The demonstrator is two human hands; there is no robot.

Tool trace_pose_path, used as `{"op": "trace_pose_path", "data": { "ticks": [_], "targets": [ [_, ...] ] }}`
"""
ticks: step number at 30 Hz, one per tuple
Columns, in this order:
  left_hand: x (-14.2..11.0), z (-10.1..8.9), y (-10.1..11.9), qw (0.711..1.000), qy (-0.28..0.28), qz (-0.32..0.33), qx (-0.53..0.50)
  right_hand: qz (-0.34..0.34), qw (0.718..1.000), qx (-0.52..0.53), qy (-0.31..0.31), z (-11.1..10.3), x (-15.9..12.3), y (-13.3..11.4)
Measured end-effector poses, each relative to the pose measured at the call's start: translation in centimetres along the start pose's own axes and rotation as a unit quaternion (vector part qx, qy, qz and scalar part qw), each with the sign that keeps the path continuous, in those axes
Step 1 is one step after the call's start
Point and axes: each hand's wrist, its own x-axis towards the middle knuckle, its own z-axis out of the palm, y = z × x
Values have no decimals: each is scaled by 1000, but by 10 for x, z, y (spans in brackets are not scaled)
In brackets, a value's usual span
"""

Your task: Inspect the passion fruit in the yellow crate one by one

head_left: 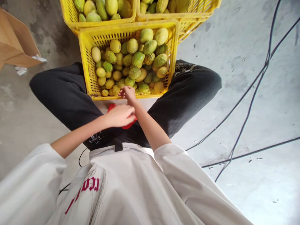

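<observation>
My left hand (121,115) is curled, slightly blurred, above a red object (128,125) between my legs. What its fingers hold, if anything, is hidden. Just beyond it, my right hand (127,92) hovers at the near rim of a yellow plastic crate (127,27). Its fingers are loosely bent and partly apart, pointing left, with nothing visible in them. The right forearm passes close to the left fingertips. Inside the crate lie many green-yellow oval fruits (134,72) of differing sizes; their exact kind is unclear. Most of the red object is covered by my left hand.
Two more yellow crates, one at the back left (98,23) and one at the back right (199,12), hold similar fruit. An opened cardboard box (18,40) is at far left. Black cables (249,86) cross the concrete floor on the right. My bent legs flank the near crate.
</observation>
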Motion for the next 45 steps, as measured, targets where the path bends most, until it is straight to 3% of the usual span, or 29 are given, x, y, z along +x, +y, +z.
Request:
{"op": "trace_pose_path", "data": {
  "ticks": [2, 4, 8, 13, 16, 20, 22, 24, 27, 29, 33, 35, 40, 45],
  "targets": [
    [31, -23, -27, 983, 7, 22, 183, -37, 999, -16, -17, 4, 11, -13],
    [59, -45, -53, 963, 38, 16, 268, -83, 994, -62, -22, 3, 23, -28],
    [103, -76, -86, 961, 59, 26, 269, -199, 965, -168, -9, -17, 52, -62],
    [145, -93, -100, 969, 28, 50, 239, -300, 919, -247, -64, -52, 91, -98],
    [168, -102, -109, 973, 11, 49, 224, -337, 845, -402, -103, -71, 110, -119],
    [195, -117, -125, 979, 18, 13, 200, -227, 699, -669, -112, -88, 115, -141],
    [201, -123, -129, 978, 28, -16, 208, -184, 626, -752, -88, -94, 110, -145],
    [201, -128, -128, 971, 4, -33, 237, -187, 567, -796, -98, -97, 104, -144],
    [193, -131, -119, 955, -48, -49, 288, -222, 505, -822, -140, -100, 99, -139],
    [189, -132, -114, 947, -40, -87, 307, -227, 483, -832, -149, -100, 101, -136],
    [186, -139, -121, 935, -7, -203, 290, -225, 482, -831, -159, -103, 109, -131],
    [186, -143, -134, 934, 1, -247, 257, -231, 501, -819, -157, -104, 113, -127],
    [184, -145, -160, 950, 11, -261, 171, -244, 641, -715, -137, -104, 115, -110],
    [189, -146, -158, 953, 24, -275, 124, -229, 775, -573, -134, -102, 112, -94]
  ]
}}
